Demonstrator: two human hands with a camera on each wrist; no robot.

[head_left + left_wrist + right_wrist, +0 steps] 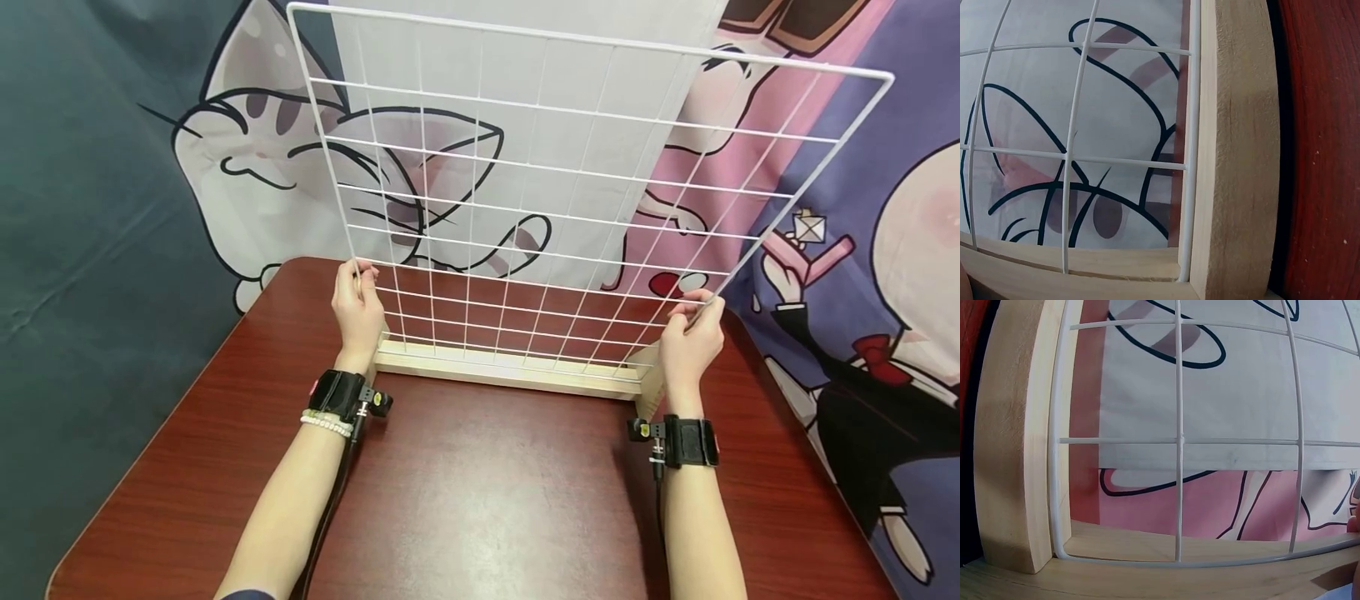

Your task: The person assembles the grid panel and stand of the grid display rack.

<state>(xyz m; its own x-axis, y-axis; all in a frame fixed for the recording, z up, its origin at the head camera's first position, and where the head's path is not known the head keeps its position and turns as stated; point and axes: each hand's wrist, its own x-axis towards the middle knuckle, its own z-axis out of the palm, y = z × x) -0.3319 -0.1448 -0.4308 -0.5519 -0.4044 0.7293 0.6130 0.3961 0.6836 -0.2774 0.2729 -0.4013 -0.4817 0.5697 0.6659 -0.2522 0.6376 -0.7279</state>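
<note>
A white wire grid panel [547, 33] stands upright, with its lower edge meeting a pale wooden bar [510, 371] on the table. My left hand [358, 315] grips the panel's left edge wire, low down. At the right edge, my right hand [692, 343] holds the other side wire at a similar height. The left wrist view has a lower corner of the grid [1189, 169] along the wooden bar [1244, 150]. Opposite it, the right wrist view has the other corner of the grid [1179, 440] against wood [1007, 444]. My fingers are mostly outside both wrist views.
The dark red-brown table [480, 483] lies under the wooden piece. Behind stands a curtain printed with cartoon figures [262, 158], seen through the grid. Each wrist wears a black strap [692, 442] with a small camera and a cable.
</note>
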